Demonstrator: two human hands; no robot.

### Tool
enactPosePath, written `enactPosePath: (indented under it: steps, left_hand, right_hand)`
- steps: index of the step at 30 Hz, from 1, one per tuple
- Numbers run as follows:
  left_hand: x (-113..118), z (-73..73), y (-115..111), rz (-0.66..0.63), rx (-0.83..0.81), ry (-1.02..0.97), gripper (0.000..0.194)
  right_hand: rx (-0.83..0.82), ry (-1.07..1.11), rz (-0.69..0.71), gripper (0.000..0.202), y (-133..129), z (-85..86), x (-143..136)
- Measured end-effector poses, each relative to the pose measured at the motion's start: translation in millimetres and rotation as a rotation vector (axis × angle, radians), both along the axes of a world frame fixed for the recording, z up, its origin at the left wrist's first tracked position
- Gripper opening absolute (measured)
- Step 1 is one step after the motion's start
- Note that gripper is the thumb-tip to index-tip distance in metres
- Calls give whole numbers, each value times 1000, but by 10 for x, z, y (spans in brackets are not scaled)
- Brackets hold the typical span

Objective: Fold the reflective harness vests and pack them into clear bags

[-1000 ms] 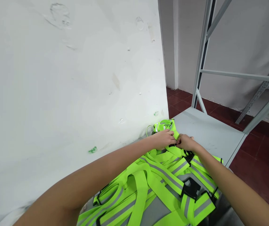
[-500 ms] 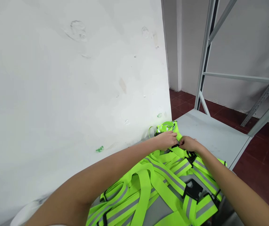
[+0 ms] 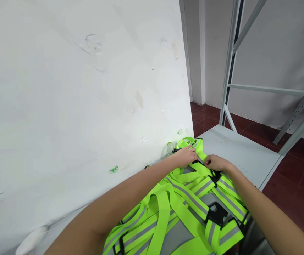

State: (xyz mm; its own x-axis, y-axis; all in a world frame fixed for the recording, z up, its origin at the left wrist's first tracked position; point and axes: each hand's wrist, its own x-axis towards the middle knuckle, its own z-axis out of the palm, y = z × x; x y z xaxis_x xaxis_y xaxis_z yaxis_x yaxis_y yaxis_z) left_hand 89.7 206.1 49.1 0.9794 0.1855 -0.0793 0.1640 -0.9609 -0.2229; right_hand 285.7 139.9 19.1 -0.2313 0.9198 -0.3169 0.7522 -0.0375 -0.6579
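Note:
Neon yellow-green straps [image 3: 164, 209] with grey reflective stripes and black buckles lie heaped on a grey surface in front of me. At the far end of the heap, my left hand [image 3: 187, 156] rests on a strap beside a black fitting, its fingers bent over the band. Just to its right, my right hand [image 3: 214, 163] has its fingertips pinched together at the edge of the same strap. Whatever sits between those fingertips is too small to make out. A large black buckle [image 3: 217, 214] lies nearer to me, below the right forearm.
A white wall [image 3: 88, 106] rises along the left side of the surface. The grey shelf board [image 3: 237, 147] extends to the back right, with metal frame posts [image 3: 230, 67] above it. Red floor tiles show beyond. A white object [image 3: 32, 241] lies at bottom left.
My left hand has shifted slightly left and its fingers have spread a little on the strap. The right hand has moved slightly right, widening the gap between the hands.

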Motion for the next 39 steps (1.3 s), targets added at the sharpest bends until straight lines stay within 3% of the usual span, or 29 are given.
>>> enactPosePath:
  steps: [6, 11, 17, 21, 25, 28, 30, 35, 39]
  left_hand:
    - [-79, 129, -106, 32, 3, -35, 37]
    - [-111, 124, -147, 108, 13, -44, 37]
    - [-32, 142, -155, 109, -24, 9, 50]
    - [86, 384, -224, 235, -133, 108, 81]
    - [128, 739, -365, 325, -282, 130, 74]
    - [-72, 933, -528, 384, -363, -16, 56]
    - [-335, 973, -689, 483, -371, -131, 48]
    - [-1097, 819, -1287, 720, -327, -278, 32]
    - [-1484, 698, -1843, 783, -275, -283, 26]
  right_hand:
    - [78, 38, -9, 8, -40, 20, 35]
    - [152, 50, -38, 7, -116, 49, 63]
    - [108, -116, -124, 18, -161, 127, 88]
    - [202, -189, -187, 14, -204, 307, 150]
    - [355, -197, -229, 25, -327, 471, 203]
    - [521, -117, -153, 28, -481, 475, 84]
    - [643, -55, -33, 28, -605, 419, -95]
    - [762, -20, 358, 23, -945, 249, -649]
    - [770, -36, 564, 22, -1257, 124, -791]
